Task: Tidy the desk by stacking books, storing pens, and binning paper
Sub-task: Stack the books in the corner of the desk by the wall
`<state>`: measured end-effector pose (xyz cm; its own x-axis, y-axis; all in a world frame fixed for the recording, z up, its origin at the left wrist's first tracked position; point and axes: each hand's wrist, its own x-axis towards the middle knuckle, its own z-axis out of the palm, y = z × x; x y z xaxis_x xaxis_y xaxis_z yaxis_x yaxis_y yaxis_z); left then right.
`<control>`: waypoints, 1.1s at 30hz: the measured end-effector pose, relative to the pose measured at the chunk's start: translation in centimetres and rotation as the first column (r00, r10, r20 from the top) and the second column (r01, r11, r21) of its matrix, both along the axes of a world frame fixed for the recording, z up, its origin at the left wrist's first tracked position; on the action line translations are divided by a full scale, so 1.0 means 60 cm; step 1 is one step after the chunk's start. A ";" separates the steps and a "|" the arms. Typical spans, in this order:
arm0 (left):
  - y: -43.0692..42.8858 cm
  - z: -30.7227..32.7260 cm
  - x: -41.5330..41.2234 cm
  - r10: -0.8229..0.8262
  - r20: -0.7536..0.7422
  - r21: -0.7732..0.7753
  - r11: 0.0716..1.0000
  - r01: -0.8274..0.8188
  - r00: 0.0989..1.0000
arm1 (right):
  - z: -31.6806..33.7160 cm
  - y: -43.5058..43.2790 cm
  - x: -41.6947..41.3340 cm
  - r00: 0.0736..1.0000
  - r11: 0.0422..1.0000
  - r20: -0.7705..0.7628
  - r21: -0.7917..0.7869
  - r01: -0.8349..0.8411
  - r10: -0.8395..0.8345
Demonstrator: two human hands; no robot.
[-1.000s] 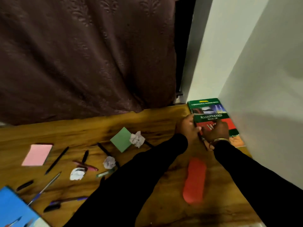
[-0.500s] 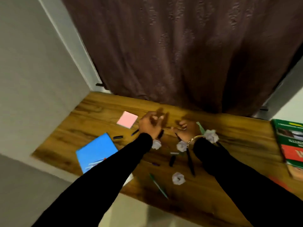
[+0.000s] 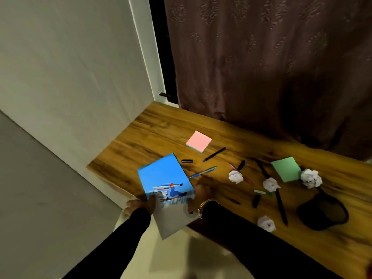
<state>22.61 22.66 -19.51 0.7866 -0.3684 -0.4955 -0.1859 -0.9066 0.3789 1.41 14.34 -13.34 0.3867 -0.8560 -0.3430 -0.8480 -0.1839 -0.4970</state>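
A blue and grey book (image 3: 164, 184) lies at the desk's near left corner, its lower part hanging over the front edge. My left hand (image 3: 141, 205) grips its left side and my right hand (image 3: 198, 198), with a gold bangle, holds its right side. Several pens lie on the wooden desk (image 3: 161, 127), among them a blue pen (image 3: 202, 172) and a black pen (image 3: 214, 154). Several crumpled paper balls sit to the right, such as one (image 3: 236, 176) mid-desk and another (image 3: 311, 178) by the green pad.
A pink sticky pad (image 3: 198, 141) and a green sticky pad (image 3: 286, 171) lie on the desk. A black mesh pen holder (image 3: 323, 212) stands at the right. A white wall bounds the left side, and a brown curtain (image 3: 271, 57) hangs behind.
My view swung left from the green book stack. Both hands left the middle of the desk and took hold of the blue book at the near left corner.
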 end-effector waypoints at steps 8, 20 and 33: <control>0.003 0.065 -0.037 0.053 -0.018 -0.221 0.974 -0.056 0.998 | -0.037 0.001 0.047 1.000 0.993 -0.007 0.118 -0.021 0.022; -0.031 0.218 -0.114 -0.084 0.327 -0.703 0.644 0.302 0.941 | 0.029 -0.016 -0.052 0.714 0.886 0.536 0.365 0.285 -0.450; -0.223 0.260 -0.635 -0.609 0.141 -0.721 0.477 0.502 0.781 | 0.184 -0.049 -0.654 0.394 0.732 0.646 0.410 0.544 -0.654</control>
<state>-15.47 9.31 -3.93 0.2449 -0.9687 0.0410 -0.4595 -0.0787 0.8847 -37.84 11.42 -2.33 -0.0593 -0.9447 -0.3225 -0.0655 0.3261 -0.9431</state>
